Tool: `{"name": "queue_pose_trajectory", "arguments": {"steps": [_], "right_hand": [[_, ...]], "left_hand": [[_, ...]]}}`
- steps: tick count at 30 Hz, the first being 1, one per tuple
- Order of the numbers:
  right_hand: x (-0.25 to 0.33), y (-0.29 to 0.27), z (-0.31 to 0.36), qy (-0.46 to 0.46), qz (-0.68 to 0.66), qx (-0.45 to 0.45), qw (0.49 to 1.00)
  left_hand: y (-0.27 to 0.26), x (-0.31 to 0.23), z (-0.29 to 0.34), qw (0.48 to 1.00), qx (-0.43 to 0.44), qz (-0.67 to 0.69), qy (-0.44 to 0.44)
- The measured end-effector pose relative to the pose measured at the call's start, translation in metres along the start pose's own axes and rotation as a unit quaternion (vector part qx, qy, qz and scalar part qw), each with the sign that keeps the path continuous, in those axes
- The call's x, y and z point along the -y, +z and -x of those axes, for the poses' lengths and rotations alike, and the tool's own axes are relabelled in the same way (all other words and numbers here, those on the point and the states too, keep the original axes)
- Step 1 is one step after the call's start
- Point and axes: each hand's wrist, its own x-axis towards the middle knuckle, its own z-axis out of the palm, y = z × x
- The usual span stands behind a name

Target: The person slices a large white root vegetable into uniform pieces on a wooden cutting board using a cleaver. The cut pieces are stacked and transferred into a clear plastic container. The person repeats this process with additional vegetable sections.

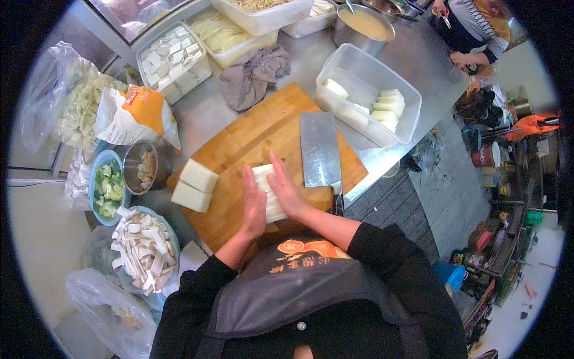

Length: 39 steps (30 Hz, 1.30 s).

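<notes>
On the wooden cutting board (239, 143), a white block cut into slices (270, 194) lies between my two palms; it looks like tofu or a pale vegetable. My left hand (253, 203) presses its left side and my right hand (287, 190) its right side, fingers straight and together. Two uncut white blocks (195, 184) sit at the board's left edge. To the right of my hands a wide cleaver (320, 149) lies flat, handle toward me. Beyond it stands a clear plastic tub (376, 128) with several pale white pieces inside.
Left are a blue bowl of greens (108, 188), a steel bowl (140, 167) and a basin of white strips (145, 248). A tub of white cubes (173, 60), a grey cloth (254, 78) and a pot (363, 27) stand behind. Another person (472, 30) is far right.
</notes>
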Motion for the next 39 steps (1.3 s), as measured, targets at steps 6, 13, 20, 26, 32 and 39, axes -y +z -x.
{"name": "queue_pose_trajectory", "arguments": {"steps": [6,13,20,26,32,39], "right_hand": [[-0.011,-0.003,-0.002,-0.013,-0.028,0.005,1.000],[-0.001,-0.025,0.011,0.015,-0.090,0.014,0.996],[-0.002,-0.017,0.019,-0.046,0.001,0.038,0.998],[-0.010,-0.018,0.021,-0.053,-0.008,0.039,0.998],[-0.012,-0.006,0.023,-0.008,-0.036,0.024,0.999],[-0.013,-0.006,0.020,-0.023,-0.016,0.025,0.999]], "left_hand": [[-0.003,-0.010,-0.006,0.999,0.020,-0.033,-0.027],[-0.002,-0.013,-0.004,0.999,0.009,0.030,-0.036],[-0.003,-0.004,-0.002,1.000,0.005,0.023,-0.016],[-0.002,-0.005,-0.001,0.999,0.002,0.029,-0.015],[0.003,0.006,0.000,0.980,-0.031,0.195,-0.032],[-0.001,0.006,0.002,0.998,-0.013,0.058,-0.022]]}}
